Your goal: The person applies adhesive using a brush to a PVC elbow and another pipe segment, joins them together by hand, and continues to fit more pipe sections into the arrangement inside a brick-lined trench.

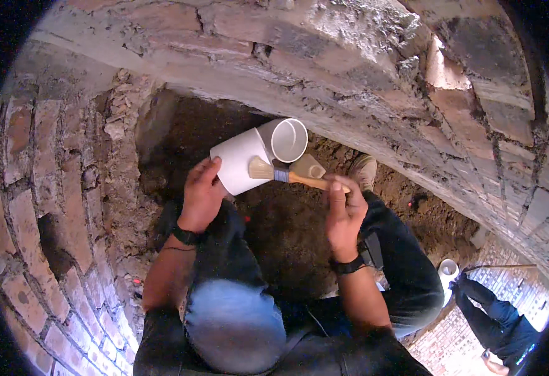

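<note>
Left hand (202,191) clasps white pipe fitting (255,156), right hand (343,210) pinches brush (287,175) against it; I judge a loose one-handed hold could drop the fitting onto the dirt floor (287,238) below.

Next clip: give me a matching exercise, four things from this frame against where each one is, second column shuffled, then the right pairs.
Things:
1. white pipe fitting
2. paintbrush
3. brick wall
4. small white pipe piece

Places:
A. held in the right hand
B. on the ground at lower right, near another person's legs
C. held in the left hand
D. along the left side of the trench

Pairs: 1-C, 2-A, 3-D, 4-B
</note>
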Available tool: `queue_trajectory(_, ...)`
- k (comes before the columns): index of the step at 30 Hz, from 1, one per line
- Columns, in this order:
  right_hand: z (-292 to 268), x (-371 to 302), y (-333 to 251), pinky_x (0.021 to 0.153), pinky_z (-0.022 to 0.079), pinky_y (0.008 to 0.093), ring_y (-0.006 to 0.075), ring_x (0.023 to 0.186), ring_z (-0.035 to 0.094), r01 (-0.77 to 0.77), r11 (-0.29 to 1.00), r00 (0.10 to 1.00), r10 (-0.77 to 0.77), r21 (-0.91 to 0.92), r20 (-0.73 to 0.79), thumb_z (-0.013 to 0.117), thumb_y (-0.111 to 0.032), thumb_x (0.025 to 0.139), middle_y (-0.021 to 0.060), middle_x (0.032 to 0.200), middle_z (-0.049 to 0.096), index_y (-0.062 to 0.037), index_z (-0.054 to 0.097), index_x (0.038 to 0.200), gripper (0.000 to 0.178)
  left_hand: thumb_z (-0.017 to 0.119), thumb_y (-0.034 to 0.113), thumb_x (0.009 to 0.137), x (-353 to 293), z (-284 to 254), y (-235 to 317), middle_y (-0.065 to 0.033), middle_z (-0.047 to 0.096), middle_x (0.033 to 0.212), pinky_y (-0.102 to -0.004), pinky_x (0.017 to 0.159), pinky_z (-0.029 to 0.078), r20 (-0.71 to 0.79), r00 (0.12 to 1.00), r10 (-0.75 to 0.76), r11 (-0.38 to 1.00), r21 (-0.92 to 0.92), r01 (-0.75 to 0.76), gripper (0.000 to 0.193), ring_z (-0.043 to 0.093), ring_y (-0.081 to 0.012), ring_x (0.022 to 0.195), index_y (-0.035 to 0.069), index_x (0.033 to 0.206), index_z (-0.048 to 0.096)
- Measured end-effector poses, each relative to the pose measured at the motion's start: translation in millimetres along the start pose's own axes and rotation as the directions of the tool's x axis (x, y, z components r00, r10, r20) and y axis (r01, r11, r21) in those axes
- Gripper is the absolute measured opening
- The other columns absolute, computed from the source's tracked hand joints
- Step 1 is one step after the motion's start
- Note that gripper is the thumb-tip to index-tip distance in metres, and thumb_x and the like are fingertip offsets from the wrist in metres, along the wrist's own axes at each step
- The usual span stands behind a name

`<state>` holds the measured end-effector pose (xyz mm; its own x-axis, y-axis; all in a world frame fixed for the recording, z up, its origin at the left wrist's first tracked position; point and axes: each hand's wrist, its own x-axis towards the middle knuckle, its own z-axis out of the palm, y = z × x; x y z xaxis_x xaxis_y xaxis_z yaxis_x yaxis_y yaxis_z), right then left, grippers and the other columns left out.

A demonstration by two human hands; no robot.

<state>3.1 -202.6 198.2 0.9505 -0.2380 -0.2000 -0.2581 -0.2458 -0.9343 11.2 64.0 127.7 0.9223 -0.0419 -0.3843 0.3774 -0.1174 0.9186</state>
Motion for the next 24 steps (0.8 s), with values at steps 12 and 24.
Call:
queue_trajectory(12, 13, 11, 34, 0.054, 0.039, 0.0237, 0.0088, 0.059, 0.050, -0.315, 0.854, 0.928, 0.368, 0.413, -0.053, 0.056, -0.023, 0.100, -0.0003, 0.072, 0.057, -0.0032, 0.064, 0.099, 0.021, 0.066, 0.022, 0.093, -5, -21, -9, -0.0085, 0.063, 0.120, -0.0414, 0.098, 0.049, 0.082, 0.953, -0.292, 0.360, -0.914, 0.189, 0.030, 0.060, -0.0264, 0.117, 0.006, 0.119, 0.063)
queue_trajectory(24, -19, 56, -3, 0.062, 0.041, 0.0274, 0.0118, 0.068, 0.049, -0.156, 0.937, 0.986, 0.128, 0.312, 0.110, 0.055, -0.019, 0.101, 0.0009, 0.078, 0.056, -0.0003, 0.061, 0.104, 0.020, 0.055, 0.020, 0.100, -16, -13, 44, -0.0092, 0.067, 0.088, -0.0330, 0.079, 0.049, 0.335, 0.941, 0.054, 0.998, -0.047, -0.041, 0.027, 0.060, -0.0147, 0.085, -0.004, 0.108, 0.065)
